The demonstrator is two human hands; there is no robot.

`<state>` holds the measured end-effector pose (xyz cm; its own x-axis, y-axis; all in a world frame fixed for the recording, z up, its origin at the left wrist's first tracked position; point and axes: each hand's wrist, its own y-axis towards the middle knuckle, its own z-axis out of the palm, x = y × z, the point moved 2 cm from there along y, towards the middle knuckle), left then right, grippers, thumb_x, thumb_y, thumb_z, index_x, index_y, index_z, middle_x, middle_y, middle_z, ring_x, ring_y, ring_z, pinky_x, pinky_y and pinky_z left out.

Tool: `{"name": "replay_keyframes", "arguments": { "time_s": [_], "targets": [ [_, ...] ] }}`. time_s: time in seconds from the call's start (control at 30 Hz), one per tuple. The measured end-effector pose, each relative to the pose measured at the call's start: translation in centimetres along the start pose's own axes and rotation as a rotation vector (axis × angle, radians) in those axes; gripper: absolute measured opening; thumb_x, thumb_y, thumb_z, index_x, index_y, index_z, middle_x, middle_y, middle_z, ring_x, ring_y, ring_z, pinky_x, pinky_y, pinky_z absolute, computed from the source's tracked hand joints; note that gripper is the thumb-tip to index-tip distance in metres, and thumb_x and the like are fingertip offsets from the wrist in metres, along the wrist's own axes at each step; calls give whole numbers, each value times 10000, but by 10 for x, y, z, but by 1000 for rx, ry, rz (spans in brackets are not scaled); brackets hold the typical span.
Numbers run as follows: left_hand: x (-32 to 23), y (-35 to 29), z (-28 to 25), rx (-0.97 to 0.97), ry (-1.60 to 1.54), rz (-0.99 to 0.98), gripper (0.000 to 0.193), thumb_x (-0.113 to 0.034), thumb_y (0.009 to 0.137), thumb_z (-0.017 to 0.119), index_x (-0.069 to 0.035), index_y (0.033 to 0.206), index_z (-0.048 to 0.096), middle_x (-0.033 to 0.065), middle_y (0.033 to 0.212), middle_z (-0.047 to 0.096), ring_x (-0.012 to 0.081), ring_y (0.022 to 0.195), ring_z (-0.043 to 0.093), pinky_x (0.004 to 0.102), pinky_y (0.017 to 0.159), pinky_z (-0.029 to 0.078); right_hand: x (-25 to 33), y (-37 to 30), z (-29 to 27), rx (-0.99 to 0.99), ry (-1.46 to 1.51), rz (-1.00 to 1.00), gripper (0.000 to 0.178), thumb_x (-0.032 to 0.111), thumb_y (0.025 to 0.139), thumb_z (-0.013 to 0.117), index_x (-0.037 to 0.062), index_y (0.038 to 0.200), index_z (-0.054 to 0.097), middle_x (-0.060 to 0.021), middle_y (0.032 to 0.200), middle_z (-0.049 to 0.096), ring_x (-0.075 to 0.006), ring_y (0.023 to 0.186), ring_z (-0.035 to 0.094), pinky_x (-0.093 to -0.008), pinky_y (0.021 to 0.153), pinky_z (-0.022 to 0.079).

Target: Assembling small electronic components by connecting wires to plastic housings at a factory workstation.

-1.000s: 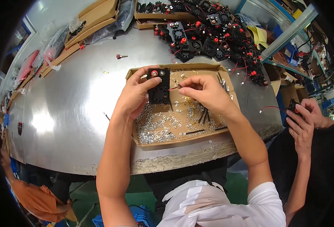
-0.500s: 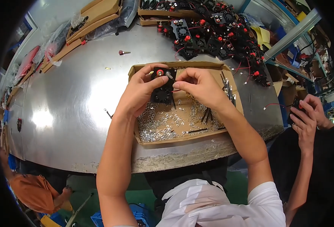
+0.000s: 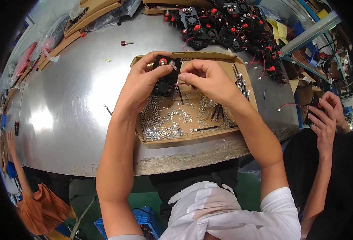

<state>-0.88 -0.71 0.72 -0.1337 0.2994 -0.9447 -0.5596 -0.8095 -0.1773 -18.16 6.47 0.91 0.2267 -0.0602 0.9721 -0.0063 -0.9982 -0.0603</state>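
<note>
My left hand is closed around a black fan unit, holding it upright above a shallow cardboard tray. Near the unit's upper end sit a red terminal post and a bare metal post beside it. My left thumb presses close to the metal post. My right hand pinches a short black wire with thumb and forefinger; its upper end reaches the metal post, and its lower end hangs over the tray. Whether the wire's end is seated around the post is too small to tell.
Loose metal nuts or washers and several black wires lie in the tray. Many black fan units are heaped at the back right. A red-handled part lies behind the tray. A co-worker's hands hold another unit at right.
The whole view has shifted slightly, so table and tray sit higher in the picture. My hands keep nearly the same grip. At far left, a person in orange has stretched an arm toward the table.
</note>
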Motion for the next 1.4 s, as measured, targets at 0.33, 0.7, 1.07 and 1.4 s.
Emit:
{"name": "replay_keyframes", "arguments": {
  "time_s": [0.33, 0.7, 1.07, 1.4],
  "targets": [
    [-15, 3, -25, -116, -105, 126, 320, -97, 892, 660, -31, 1204, 631, 73, 934, 670, 126, 751, 661, 268, 667, 557, -18, -10, -12, -37, -578, -169, 152, 130, 935, 632, -14, 970, 669, -80, 850, 670, -156, 763, 632, -310, 690, 510],
    [-7, 6, -24, -78, -86, 80, 328, -95, 889, 657, -43, 1211, 629, 54, 957, 651, 110, 759, 641, 252, 659, 544, -6, -16, 15, 82, -784, -375, 121, 128, 875, 669, 15, 917, 659, -148, 898, 628, -336, 878, 621, -418, 776, 496],
    [-6, 7, -28, -88, -110, 142, 335, -97, 883, 664, -48, 1213, 632, 54, 963, 659, 104, 793, 636, 249, 694, 540, 1, -13, 38, 153, -911, -293, 124, 138, 872, 652, 17, 897, 642, -136, 877, 618, -315, 878, 623, -422, 781, 498],
    [-8, 6, -27, -115, -121, 163, 305, -70, 910, 638, -61, 1215, 627, 44, 958, 650, 109, 775, 645, 263, 671, 563, 69, -31, 1, 320, 47, 85, 49, 27, 872, 678, 2, 908, 659, -25, 848, 637, -42, 717, 563, -191, 631, 427]
  ]
}}
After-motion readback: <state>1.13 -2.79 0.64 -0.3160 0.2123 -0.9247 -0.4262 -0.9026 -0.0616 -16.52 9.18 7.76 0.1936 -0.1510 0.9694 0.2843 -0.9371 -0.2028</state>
